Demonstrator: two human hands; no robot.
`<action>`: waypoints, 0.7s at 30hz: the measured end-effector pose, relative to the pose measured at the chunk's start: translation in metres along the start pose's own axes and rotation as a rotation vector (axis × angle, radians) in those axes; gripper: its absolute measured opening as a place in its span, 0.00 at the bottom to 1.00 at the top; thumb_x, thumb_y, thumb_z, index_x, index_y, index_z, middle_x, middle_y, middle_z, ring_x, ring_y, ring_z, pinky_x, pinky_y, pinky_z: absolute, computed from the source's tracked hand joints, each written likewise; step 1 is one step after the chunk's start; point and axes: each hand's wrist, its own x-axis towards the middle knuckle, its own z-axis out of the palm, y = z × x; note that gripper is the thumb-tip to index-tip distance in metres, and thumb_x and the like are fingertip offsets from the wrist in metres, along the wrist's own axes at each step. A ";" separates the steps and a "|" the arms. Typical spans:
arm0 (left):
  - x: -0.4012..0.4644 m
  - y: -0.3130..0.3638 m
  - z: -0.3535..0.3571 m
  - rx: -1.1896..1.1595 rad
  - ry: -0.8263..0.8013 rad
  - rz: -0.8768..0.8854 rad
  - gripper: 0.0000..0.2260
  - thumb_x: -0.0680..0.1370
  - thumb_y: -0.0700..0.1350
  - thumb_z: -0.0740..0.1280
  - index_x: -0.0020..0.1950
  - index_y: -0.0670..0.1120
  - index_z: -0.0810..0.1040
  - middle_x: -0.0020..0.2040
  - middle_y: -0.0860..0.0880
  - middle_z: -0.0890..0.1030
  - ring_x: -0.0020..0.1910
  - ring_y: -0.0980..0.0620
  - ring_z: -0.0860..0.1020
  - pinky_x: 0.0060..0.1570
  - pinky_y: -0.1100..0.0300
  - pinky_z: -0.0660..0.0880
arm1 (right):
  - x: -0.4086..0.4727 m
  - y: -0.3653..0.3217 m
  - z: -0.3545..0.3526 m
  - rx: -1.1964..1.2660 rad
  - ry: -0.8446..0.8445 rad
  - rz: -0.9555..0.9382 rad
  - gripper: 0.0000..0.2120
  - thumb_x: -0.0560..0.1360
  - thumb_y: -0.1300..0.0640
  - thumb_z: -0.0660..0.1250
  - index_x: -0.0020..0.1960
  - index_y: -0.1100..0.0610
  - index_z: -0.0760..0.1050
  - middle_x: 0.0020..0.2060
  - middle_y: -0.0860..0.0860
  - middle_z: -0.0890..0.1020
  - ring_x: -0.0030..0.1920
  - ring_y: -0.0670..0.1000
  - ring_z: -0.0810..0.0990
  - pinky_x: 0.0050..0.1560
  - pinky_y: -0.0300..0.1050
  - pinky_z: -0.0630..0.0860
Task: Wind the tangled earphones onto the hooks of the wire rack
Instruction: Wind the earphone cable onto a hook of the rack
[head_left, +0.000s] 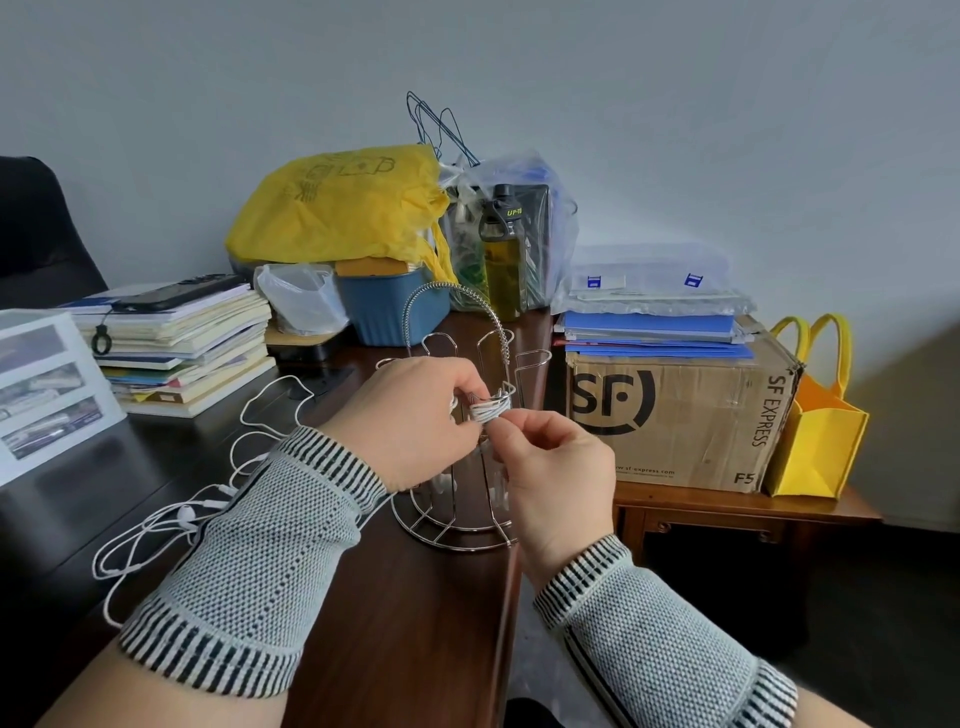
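Both hands, left hand (415, 410) and right hand (550, 467), pinch the white earphones (488, 409) cable wound on a wire rack (457, 519) hook; each grip is closed on it.

At frame centre, your left hand (415, 410) and right hand (550, 467) are pinching white earphone cord (488, 410) wound on a rack (457, 525) hook. Loose cord is trailing lower left across the desk (415, 623).

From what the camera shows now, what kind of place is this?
Probably a home office or small workroom. A dark wooden desk carries a stack of books, an SF Express carton sits on a side table with blue folders on top, and shopping bags lie about.
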 end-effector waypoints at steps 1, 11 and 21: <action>0.000 0.000 0.000 0.003 0.000 0.008 0.08 0.74 0.50 0.70 0.46 0.61 0.73 0.42 0.61 0.76 0.44 0.57 0.75 0.47 0.59 0.72 | 0.001 -0.001 0.000 0.009 -0.012 -0.003 0.04 0.70 0.61 0.74 0.37 0.55 0.82 0.34 0.53 0.84 0.34 0.47 0.79 0.43 0.47 0.80; -0.001 0.003 0.005 0.007 0.095 -0.012 0.07 0.74 0.53 0.70 0.42 0.60 0.72 0.38 0.62 0.73 0.35 0.61 0.71 0.33 0.67 0.62 | 0.006 -0.003 -0.010 -0.001 -0.119 -0.052 0.06 0.73 0.65 0.71 0.40 0.56 0.81 0.29 0.46 0.79 0.28 0.42 0.73 0.36 0.46 0.77; -0.005 0.005 0.005 0.093 0.099 -0.032 0.08 0.75 0.55 0.68 0.52 0.56 0.77 0.42 0.62 0.73 0.47 0.60 0.71 0.50 0.63 0.66 | 0.022 -0.006 -0.018 0.018 -0.075 0.004 0.06 0.75 0.63 0.67 0.41 0.57 0.80 0.28 0.46 0.77 0.27 0.41 0.72 0.27 0.34 0.71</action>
